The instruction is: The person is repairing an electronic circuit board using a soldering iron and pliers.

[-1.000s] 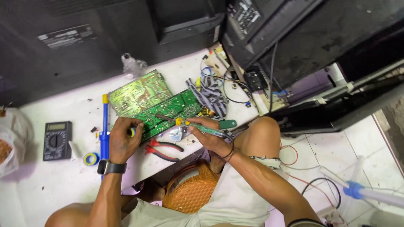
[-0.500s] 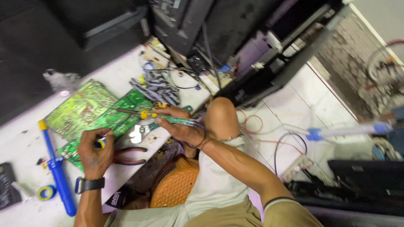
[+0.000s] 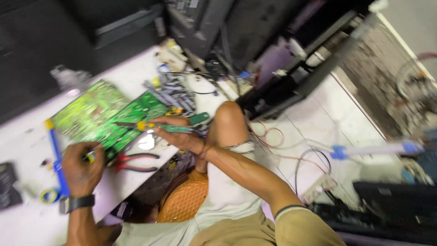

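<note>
Seemingly steadying it for the work, the left hand pinches the near edge of the green circuit board flat on the white surface, while the right hand grips a soldering iron, tip over the board; red pliers lie just beside.

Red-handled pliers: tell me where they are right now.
In the head view, the red-handled pliers lie on the white table at lower left, just below the green circuit board, between the left hand and the right hand.
</note>
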